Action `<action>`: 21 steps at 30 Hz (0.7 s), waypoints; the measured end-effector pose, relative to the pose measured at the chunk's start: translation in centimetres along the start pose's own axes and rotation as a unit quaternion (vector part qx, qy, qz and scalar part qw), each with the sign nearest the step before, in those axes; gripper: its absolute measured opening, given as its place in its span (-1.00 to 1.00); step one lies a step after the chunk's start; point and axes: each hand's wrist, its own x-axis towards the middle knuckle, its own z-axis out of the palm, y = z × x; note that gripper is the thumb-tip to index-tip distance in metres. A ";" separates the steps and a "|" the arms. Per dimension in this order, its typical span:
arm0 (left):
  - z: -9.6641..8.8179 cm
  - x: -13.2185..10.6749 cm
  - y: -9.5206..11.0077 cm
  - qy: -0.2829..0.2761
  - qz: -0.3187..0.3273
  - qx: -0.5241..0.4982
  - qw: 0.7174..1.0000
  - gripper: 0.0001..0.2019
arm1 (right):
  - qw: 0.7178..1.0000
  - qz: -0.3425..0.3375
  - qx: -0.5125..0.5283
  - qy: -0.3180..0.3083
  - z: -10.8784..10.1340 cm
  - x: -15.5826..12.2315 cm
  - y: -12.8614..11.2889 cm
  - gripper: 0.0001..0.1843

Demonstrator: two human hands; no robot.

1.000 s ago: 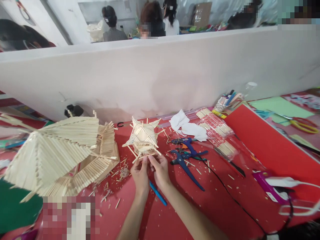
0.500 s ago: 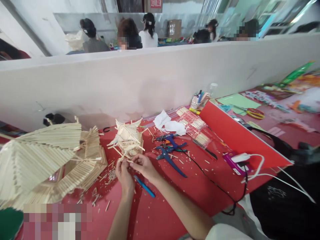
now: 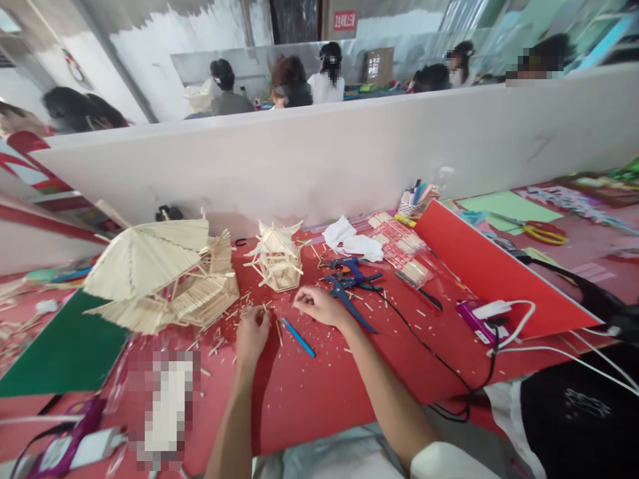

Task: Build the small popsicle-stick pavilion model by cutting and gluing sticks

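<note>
My left hand [image 3: 253, 332] is low over the red table, its fingers curled together; what they hold, if anything, is too small to make out. To its right, my right hand [image 3: 320, 306] has thumb and fingertips pinched, and anything between them is hidden. Just beyond both hands stands a small pavilion model [image 3: 279, 263] made of thin wooden sticks, with upturned roof corners. A blue pen-like tool [image 3: 298, 337] lies between my forearms. Beside my left hand a thin wooden stick [image 3: 278, 330] rests on the table.
A larger stick-built model [image 3: 150, 269] stands left, near a green board [image 3: 70, 346]. Blue-handled pliers [image 3: 352, 303], a glue gun [image 3: 352, 268], a knife [image 3: 424, 293] and bagged sticks [image 3: 399, 243] lie right. A red board [image 3: 499, 279] and a power strip [image 3: 482, 322] are farther right.
My hands have moved apart, the right one to the right; before, they were together at a thin stick in front of the small pavilion. The camera view has swung left.
</note>
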 end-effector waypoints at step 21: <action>-1.7 -4.9 -1.6 -0.012 0.132 0.139 0.981 -0.73 | 0.970 -0.070 -0.229 0.029 3.2 -1.5 0.1 -0.88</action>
